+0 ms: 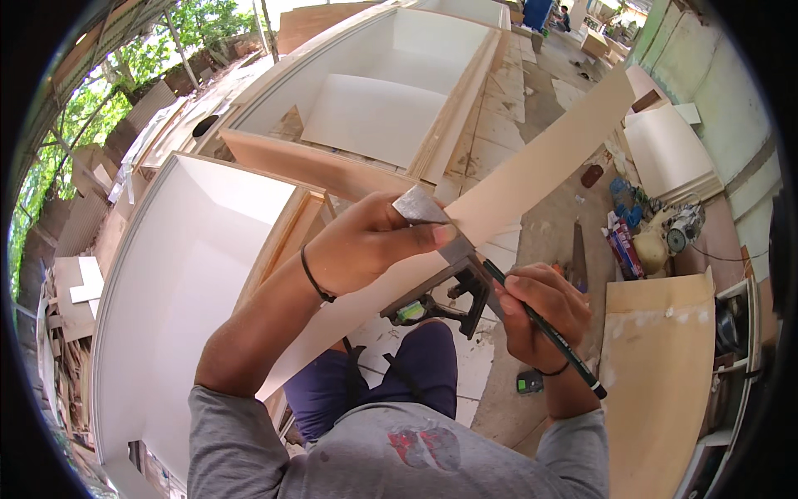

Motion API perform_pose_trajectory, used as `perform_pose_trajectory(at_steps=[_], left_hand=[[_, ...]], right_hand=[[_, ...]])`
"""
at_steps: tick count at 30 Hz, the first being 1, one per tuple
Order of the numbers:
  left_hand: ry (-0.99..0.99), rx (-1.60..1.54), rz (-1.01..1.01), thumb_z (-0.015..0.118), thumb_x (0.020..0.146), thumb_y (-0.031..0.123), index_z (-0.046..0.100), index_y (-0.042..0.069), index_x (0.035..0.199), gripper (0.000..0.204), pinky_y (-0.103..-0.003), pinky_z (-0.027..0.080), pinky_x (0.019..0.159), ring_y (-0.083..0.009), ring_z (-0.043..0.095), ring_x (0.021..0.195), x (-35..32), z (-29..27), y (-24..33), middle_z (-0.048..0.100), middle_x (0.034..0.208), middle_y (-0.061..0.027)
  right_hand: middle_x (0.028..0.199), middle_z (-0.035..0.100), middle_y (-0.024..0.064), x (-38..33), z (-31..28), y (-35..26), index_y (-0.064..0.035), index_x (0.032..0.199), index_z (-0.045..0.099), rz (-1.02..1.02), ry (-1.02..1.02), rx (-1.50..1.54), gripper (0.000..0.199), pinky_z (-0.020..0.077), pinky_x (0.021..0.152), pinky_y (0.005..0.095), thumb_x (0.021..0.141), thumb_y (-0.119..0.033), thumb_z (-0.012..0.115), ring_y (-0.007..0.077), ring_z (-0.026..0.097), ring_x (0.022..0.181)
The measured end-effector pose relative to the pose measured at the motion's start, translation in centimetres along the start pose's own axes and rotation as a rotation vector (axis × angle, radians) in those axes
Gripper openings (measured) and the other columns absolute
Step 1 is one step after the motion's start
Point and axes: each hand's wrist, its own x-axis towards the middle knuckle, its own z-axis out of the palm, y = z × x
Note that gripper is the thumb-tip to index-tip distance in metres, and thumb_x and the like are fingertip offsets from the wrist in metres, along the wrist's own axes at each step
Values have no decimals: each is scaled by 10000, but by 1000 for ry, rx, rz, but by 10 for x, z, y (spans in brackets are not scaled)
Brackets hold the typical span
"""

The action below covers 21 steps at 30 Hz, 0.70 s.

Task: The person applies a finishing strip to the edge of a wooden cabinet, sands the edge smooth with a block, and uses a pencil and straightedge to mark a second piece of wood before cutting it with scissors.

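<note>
A long pale board (553,158) runs diagonally, from beyond my hands back under my left forearm. My left hand (362,241) is closed on a combination square, its thumb pressing the steel blade (420,206) onto the board. The square's dark head (453,303), with a green level vial, hangs against the board's near edge. In my right hand (544,308) a dark green pencil (573,359) is pinched, its tip close to the blade at the board's right edge. Whether the tip touches the wood is too small to tell.
White-lined cabinet carcasses (179,274) stand at left and ahead. A tape measure (529,382) and a handsaw (578,258) lie on the floor at right, near a power tool (683,233) with a cord. A plywood panel (661,366) sits at lower right. Stacked sheets (673,150) lean by the wall.
</note>
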Motion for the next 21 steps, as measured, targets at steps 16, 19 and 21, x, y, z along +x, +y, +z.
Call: perform_pose_trajectory(at_steps=[16, 19, 21], left_hand=[[-20, -29, 52, 595, 934, 211, 623, -20, 1011, 244, -228, 443, 734, -61, 557, 821, -2, -1, -1, 648, 890, -16], [-18, -5, 58, 590, 936, 205, 623, -12, 982, 225, -224, 443, 734, -56, 554, 813, -2, 0, 0, 642, 873, -3], [-14, -16, 9, 593, 931, 191, 619, 0, 954, 195, -237, 444, 715, -56, 550, 796, 1, 6, 3, 635, 843, -5]], right_hand=[[736, 630, 185, 7, 7, -5, 33, 944, 577, 14, 26, -11, 142, 517, 540, 322, 805, 32, 607, 264, 636, 605], [814, 652, 149, 16, 11, -3, -4, 1023, 597, 18, 10, -19, 282, 520, 557, 328, 754, 38, 673, 242, 645, 647], [831, 655, 147, 23, 9, -2, -4, 1019, 609, 1, -13, -32, 286, 530, 580, 326, 746, 33, 682, 249, 653, 671]])
